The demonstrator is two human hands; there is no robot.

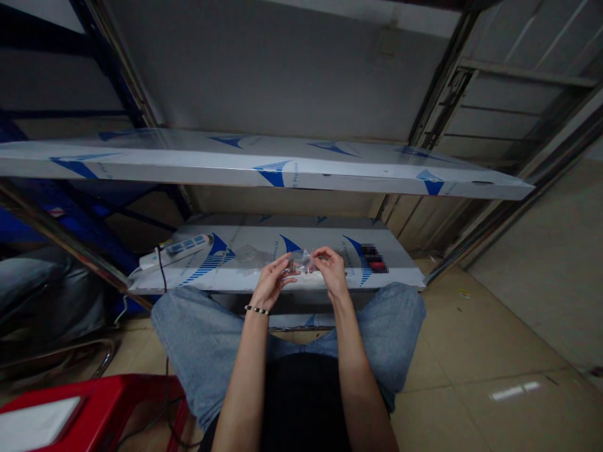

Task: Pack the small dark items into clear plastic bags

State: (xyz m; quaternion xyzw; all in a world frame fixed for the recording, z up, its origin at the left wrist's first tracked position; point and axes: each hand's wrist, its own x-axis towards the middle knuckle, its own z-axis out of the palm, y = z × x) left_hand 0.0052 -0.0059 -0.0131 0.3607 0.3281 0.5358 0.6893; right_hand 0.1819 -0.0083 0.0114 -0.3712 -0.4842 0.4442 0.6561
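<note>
Plastic wrapping [306,258] held between left hand [272,279] and right hand [333,271], just below the frame's centre.
From my remote view, the right thumb and fingertips are pinched on one end; the left hand curls loosely on the other, its fingers part-spread. Both are over the lower shelf [325,233], where a power strip [187,246] lies left of centre.

Head camera: worn on the person's head, facing forward and down
Nearest the lens: black top [301,402] and jeans [202,339], bottom centre
Mid-distance: left hand [276,276] and right hand [332,270], over the lower shelf [254,233]
Farther: upper shelf [211,169], wall [282,69] behind
Field: wide, red stool [120,386] at left, tiled floor [471,339] at right
</note>
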